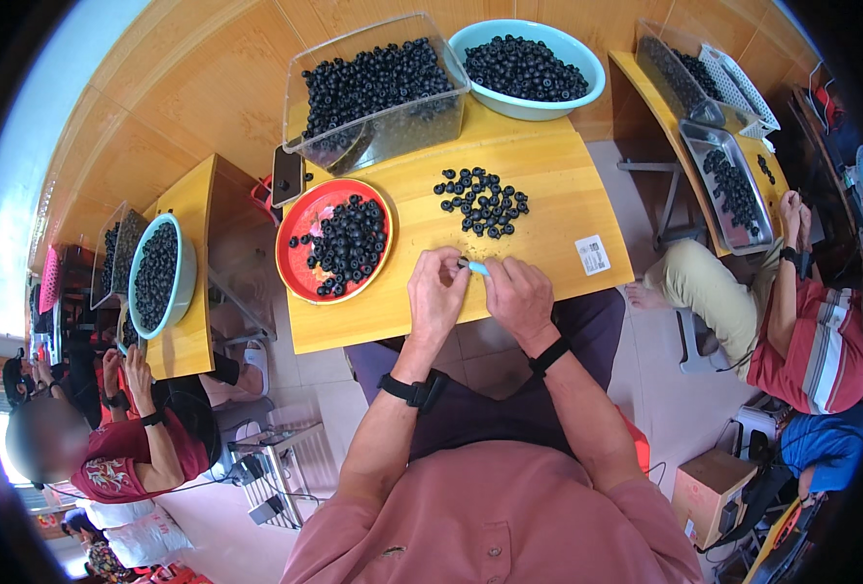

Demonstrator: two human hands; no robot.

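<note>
Over the near edge of the yellow wooden table [548,185], my left hand [434,295] pinches a small black ring-shaped piece [464,262], partly hidden by the fingertips. My right hand [521,300] is closed around a small tool with a light blue handle [478,268]. Its tip meets the black piece; what kind of tip it is, I cannot make out. Just beyond my hands lies a loose group of black ring-shaped pieces [485,202]. To the left, a red round tray [290,268] with a yellow rim carries a heap of the same pieces.
A clear plastic bin [402,141] and a light blue basin [529,109], both full of black pieces, stand at the back. A dark phone [287,177] lies by the bin. A white label [592,255] is at right. Co-workers sit at tables on both sides.
</note>
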